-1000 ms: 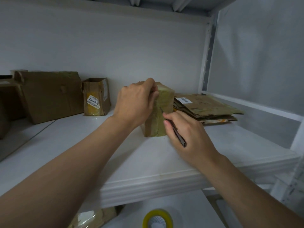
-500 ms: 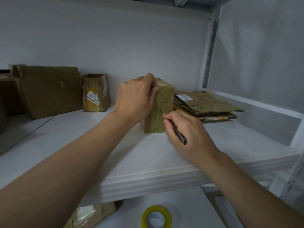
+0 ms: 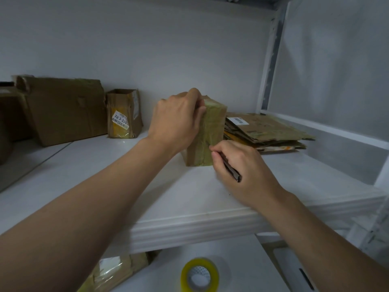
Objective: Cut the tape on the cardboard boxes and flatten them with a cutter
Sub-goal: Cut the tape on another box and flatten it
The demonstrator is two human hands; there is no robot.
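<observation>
— Where does our box stand?
— The taped box [image 3: 207, 133] is upright mid-shelf [image 3: 294, 175]. Our left hand [image 3: 176, 121] grips its top, and our right hand [image 3: 240, 165] pinches the cutter [image 3: 232, 170] low against its near face.
— How far are we?
— A flattened stack [image 3: 265, 131] lies just right of it. This box, the labelled box [image 3: 124, 114] and the big box [image 3: 65, 110] look unflattened, we judge.

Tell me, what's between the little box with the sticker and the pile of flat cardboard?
In the head view, the taped box stands there on the shelf, gripped by the left hand.
</observation>
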